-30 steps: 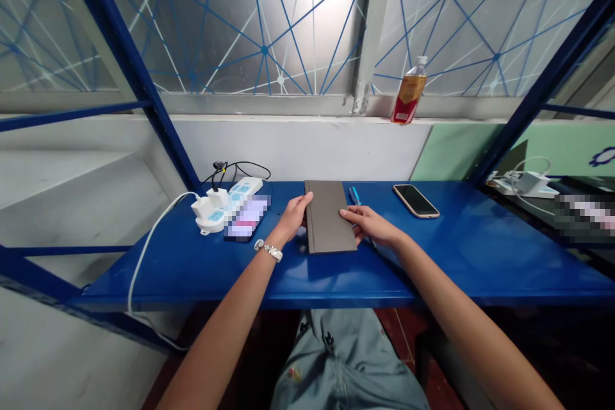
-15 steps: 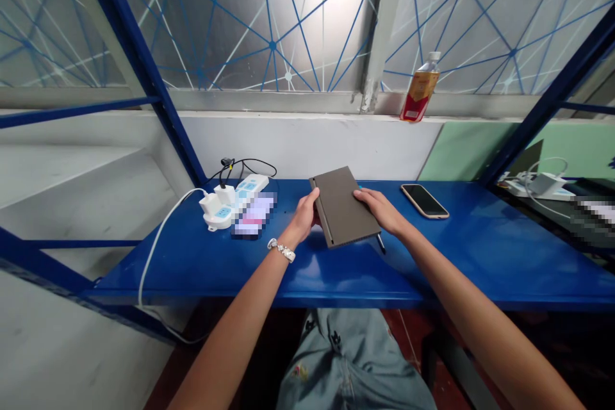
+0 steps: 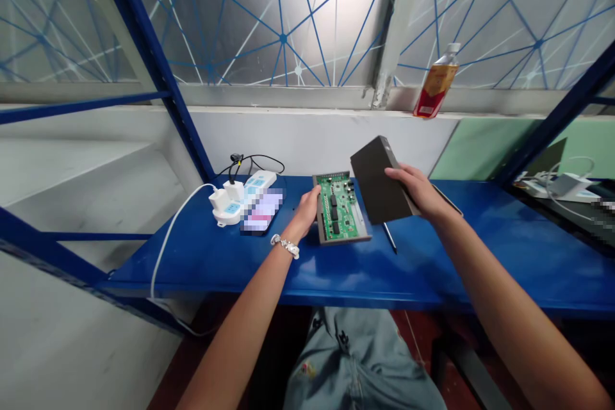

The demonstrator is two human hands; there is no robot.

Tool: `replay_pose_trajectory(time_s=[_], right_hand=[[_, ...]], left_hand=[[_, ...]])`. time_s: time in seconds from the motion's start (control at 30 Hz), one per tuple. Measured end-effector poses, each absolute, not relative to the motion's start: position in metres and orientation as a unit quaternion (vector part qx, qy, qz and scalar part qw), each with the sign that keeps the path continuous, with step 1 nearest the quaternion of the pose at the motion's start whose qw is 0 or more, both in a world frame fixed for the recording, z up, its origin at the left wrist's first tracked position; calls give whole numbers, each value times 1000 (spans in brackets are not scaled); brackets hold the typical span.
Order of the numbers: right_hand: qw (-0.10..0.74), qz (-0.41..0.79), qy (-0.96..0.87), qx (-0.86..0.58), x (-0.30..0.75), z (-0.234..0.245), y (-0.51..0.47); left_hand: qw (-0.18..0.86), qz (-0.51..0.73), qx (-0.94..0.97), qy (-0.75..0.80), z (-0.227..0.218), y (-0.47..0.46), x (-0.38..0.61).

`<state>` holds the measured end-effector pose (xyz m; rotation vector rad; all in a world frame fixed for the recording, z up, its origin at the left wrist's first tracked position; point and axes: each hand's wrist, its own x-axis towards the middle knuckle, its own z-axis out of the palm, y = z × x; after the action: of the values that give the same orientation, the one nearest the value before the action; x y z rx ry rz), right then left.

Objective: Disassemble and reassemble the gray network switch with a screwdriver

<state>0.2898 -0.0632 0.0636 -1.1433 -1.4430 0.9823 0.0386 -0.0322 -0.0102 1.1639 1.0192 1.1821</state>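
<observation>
Cover (image 3: 382, 182): already off, held lifted in the right hand (image 3: 420, 192), clamped on it. Base with circuit board (image 3: 340, 214): exposed, lying near the bench (image 3: 432, 269) rear edge, steadied by left hand (image 3: 307, 211), fingers resting apart.

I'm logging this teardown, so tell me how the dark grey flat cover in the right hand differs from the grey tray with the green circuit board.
The dark grey flat cover is lifted and tilted in the right hand; the grey tray with the green circuit board lies flat on the blue metal shelf, touched by the left hand. The cover shows a plain surface; the tray shows components. Both are rectangular and look similar in outline.
</observation>
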Motion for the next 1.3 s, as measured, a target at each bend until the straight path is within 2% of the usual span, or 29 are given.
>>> replay_pose_trajectory(time_s=[0.07, 0.13, 0.23, 0.37, 0.47, 0.6, 0.73, 0.8, 0.93, 1.0, 1.17, 1.3], right_hand=[[483, 368, -643, -466, 289, 80, -56], [445, 280, -709, -470, 283, 92, -42], [331, 172, -798, -473, 267, 95, -12], [160, 48, -848, -503, 247, 73, 27], [105, 20, -857, -503, 237, 47, 48], [102, 55, -866, -487, 232, 15, 67], [119, 106, -862, -482, 233, -3, 72], [139, 110, -853, -491, 238, -8, 67], [239, 57, -781, -574, 264, -12, 44], [242, 23, -720, -650, 280, -13, 32], [156, 62, -663, -730, 300, -17, 15], [200, 79, -659, -720, 295, -14, 17]], left_hand=[[547, 473, 524, 449, -14, -31, 39], [541, 450, 543, 458, -16, -32, 40], [545, 411, 554, 477, -18, -34, 42], [506, 348, 587, 528, -18, -36, 38], [416, 333, 618, 579, -21, -34, 35], [296, 353, 650, 604, -21, -33, 32], [189, 255, 703, 637, -15, -37, 31], [171, 227, 714, 640, -11, -39, 31], [133, 181, 730, 645, -6, -43, 32], [116, 154, 740, 644, -5, -44, 32], [77, 156, 743, 647, -1, -46, 34], [42, 216, 751, 622, 9, -42, 41]])
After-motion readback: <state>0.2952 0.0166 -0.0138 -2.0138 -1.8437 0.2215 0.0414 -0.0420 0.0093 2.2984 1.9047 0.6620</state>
